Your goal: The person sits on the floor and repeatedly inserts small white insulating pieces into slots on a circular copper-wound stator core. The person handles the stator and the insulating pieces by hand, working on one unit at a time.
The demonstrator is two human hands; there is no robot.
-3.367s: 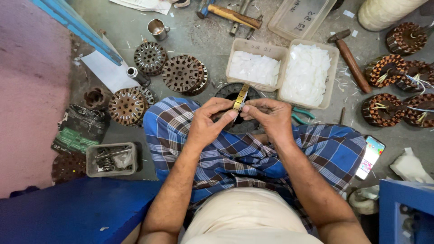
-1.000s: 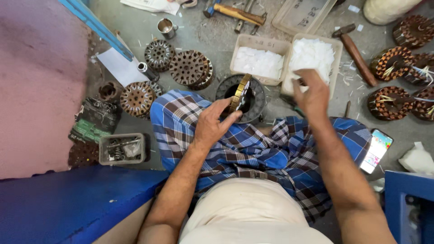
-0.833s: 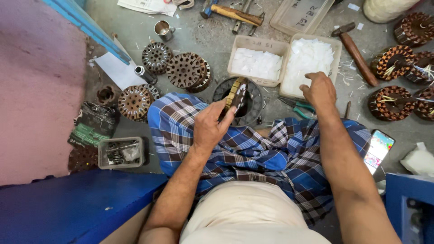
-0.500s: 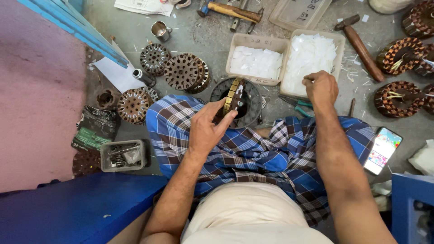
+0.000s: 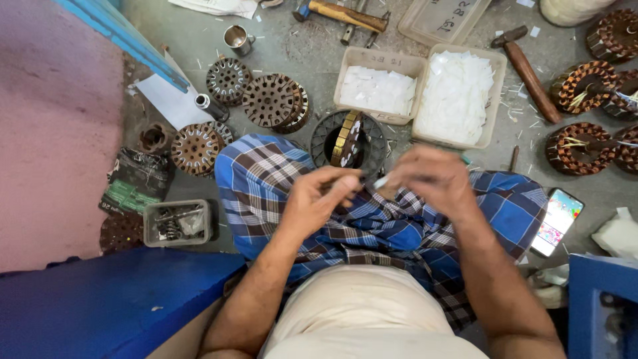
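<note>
I sit with a blue checked cloth over my lap. A small stator core stands on edge in a round black housing just past my knees. My left hand has its fingers curled at the core's lower edge and seems to hold it. My right hand, blurred, pinches a small white paper slip that points toward the left fingertips. The two hands almost touch below the core.
Two beige trays of white slips lie beyond the core. Bare cores are at the left, copper-wound stators at the right. Hammers, a phone, a parts tray and a blue bench surround me.
My right hand has come back from the tray of slips to my lap with a white slip. My left hand has dropped lower beside the core.
</note>
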